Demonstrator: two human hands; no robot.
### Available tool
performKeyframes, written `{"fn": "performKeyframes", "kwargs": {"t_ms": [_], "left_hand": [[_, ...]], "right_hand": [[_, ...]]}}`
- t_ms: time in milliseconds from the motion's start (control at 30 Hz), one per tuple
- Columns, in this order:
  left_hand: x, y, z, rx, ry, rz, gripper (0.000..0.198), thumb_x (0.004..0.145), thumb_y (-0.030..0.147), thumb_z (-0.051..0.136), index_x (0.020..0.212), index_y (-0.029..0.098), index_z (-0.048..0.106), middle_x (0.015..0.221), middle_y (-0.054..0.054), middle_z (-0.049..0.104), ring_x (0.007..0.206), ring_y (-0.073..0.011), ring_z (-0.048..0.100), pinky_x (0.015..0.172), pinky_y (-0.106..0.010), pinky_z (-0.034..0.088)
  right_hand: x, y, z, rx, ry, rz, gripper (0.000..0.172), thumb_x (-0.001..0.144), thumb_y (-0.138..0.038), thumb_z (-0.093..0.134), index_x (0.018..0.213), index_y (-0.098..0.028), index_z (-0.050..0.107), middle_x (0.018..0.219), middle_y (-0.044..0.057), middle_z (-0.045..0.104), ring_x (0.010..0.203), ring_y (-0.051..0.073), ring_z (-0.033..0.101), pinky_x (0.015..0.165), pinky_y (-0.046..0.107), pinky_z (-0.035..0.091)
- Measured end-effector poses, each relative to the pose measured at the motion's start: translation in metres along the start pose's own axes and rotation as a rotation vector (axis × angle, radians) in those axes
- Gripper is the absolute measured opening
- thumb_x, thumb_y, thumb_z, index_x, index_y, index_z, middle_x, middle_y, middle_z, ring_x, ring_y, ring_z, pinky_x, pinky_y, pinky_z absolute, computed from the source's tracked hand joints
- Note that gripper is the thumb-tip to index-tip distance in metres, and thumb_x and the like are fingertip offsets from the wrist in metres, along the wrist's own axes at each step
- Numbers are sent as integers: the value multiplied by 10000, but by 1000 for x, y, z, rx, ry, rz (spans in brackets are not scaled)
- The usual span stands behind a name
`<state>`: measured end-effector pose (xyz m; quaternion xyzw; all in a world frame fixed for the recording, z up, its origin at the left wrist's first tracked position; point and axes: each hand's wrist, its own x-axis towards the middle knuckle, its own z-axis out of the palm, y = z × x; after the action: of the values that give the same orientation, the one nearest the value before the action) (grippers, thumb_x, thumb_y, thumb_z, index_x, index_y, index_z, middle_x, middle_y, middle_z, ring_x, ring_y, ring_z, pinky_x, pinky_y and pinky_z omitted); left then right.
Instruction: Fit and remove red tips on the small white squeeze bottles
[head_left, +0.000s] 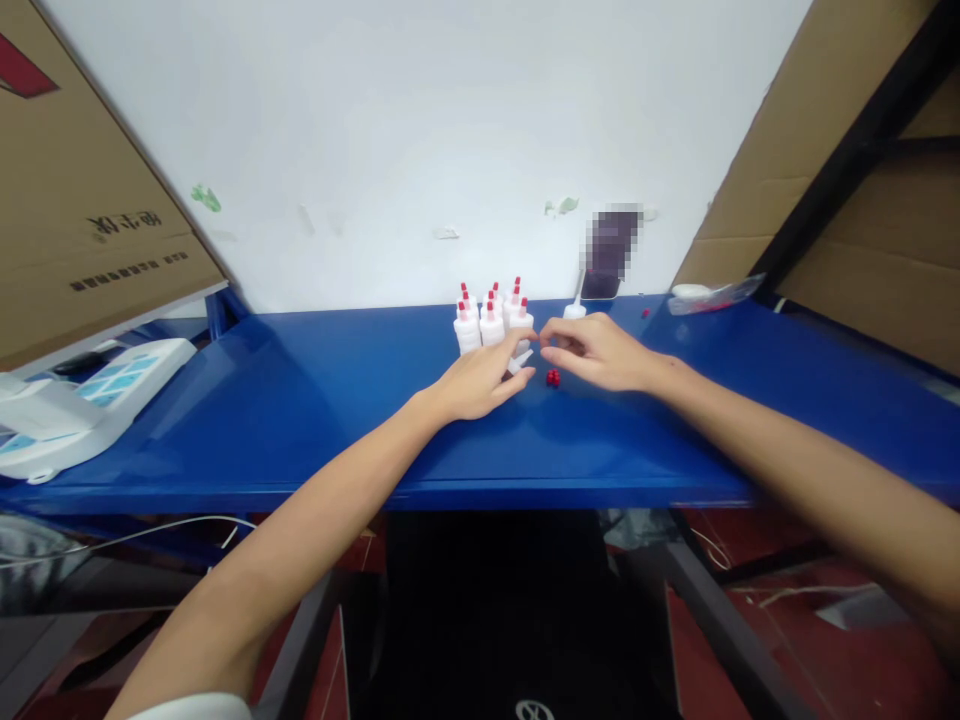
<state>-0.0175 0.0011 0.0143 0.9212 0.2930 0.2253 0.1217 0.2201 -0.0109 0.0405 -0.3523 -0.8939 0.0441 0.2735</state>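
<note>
My left hand [480, 383] is curled round a small white squeeze bottle [520, 362], whose pointed white nozzle shows bare between thumb and fingers; most of its body is hidden by the hand. Just to the right, my right hand [600, 352] is closed with thumb and fingertips drawn together; anything between them is too small to make out. The fingertips of both hands nearly meet. Below them lies a little heap of red caps [553, 377]. Behind my left hand several white bottles with red caps [491, 328] stand upright in a cluster.
The blue table [337, 400] runs along a white wall. Behind my right hand stands another white bottle [574, 311] beside a phone [604, 285] leaning on the wall. A plastic bag [716, 296] and a stray red cap [646, 313] lie right; a white device [120, 385] sits left.
</note>
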Motion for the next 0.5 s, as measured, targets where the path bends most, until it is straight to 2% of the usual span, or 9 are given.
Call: {"fn": "performKeyframes", "kwargs": {"t_ms": [67, 133, 200, 267, 400, 500], "left_hand": [[1, -2, 1, -35, 32, -1, 538, 1028, 414, 460, 1497, 198, 308, 902, -37, 685, 728, -198, 648, 710, -314, 480], [1, -4, 2, -59, 76, -5, 595, 1013, 385, 479, 1536, 204, 263, 997, -62, 700, 727, -182, 655, 709, -306, 487], [1, -5, 3, -71, 107, -12, 626, 1003, 367, 495, 1559, 220, 247, 1055, -72, 701, 726, -165, 660, 718, -296, 494], [1, -6, 3, -80, 123, -23, 636, 996, 364, 519, 1562, 233, 260, 1042, -62, 704, 716, -153, 662, 724, -286, 497], [1, -7, 3, -97, 151, -31, 644, 984, 396, 570, 1549, 245, 299, 1055, -56, 709, 700, -142, 663, 732, -281, 502], [1, -7, 3, -92, 162, -31, 684, 971, 427, 603, 1559, 256, 299, 1030, -49, 719, 702, -151, 664, 732, -287, 502]], "right_hand": [[0, -7, 6, 15, 16, -50, 216, 964, -329, 541, 1074, -178, 651, 643, -36, 591, 555, 133, 495, 610, 286, 381], [0, -11, 12, 23, 19, -98, 274, 966, -280, 517, 1182, -170, 644, 813, 22, 699, 662, 154, 593, 668, 296, 438], [0, -13, 16, 29, 22, -124, 303, 974, -248, 481, 1209, -171, 657, 1007, 77, 749, 799, 180, 661, 741, 316, 482], [0, -13, 18, 32, 35, -130, 315, 967, -221, 466, 1192, -172, 681, 1111, 96, 756, 885, 197, 688, 790, 334, 506], [-1, -11, 18, 33, 66, -119, 410, 923, -181, 471, 1265, -179, 697, 1170, 86, 767, 931, 199, 711, 819, 334, 526], [-2, -12, 17, 14, 65, -113, 473, 891, -178, 477, 1304, -189, 709, 1136, 75, 787, 848, 190, 716, 769, 326, 529]]}}
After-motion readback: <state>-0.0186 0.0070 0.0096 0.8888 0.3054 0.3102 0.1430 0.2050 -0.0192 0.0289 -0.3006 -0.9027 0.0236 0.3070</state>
